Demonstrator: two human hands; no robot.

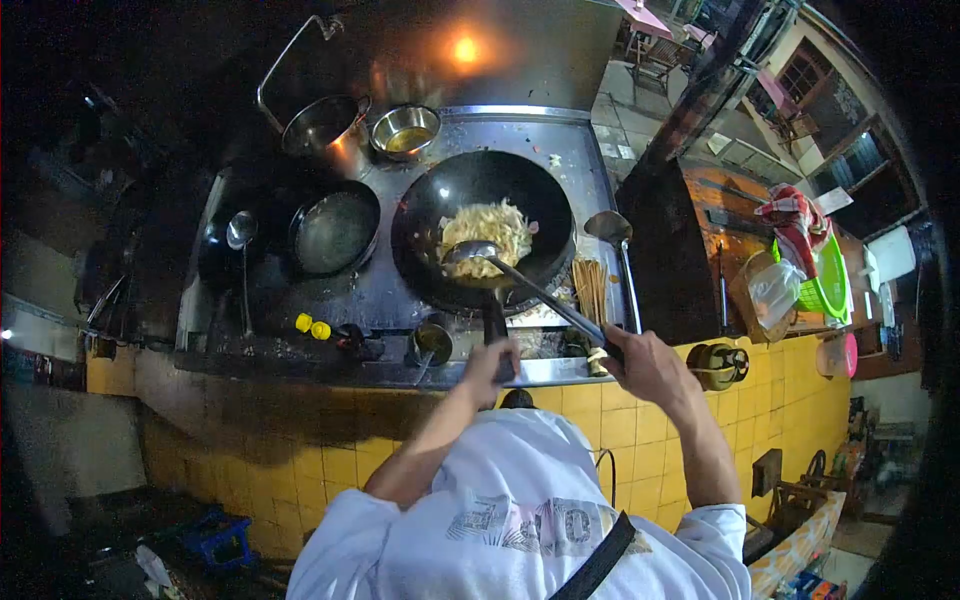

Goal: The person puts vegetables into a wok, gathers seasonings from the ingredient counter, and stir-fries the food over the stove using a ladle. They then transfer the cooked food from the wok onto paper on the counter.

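Note:
My left hand [488, 366] is closed around the handle of a large black wok [420, 235] on the stove. In the wok lies a heap of pale shredded food [505, 225]. My right hand [650, 368] grips the dark handle of a long metal ladle [545, 295]; the ladle's bowl rests on the food at the heap's lower left side.
Left of the wok sit a smaller black pan [335, 235] and a spoon [241, 231]. Behind are a metal bowl [406, 132] and a pot [322, 125]. To the right lie wooden sticks [590, 288], another ladle [608, 228] and a green basket [826, 282].

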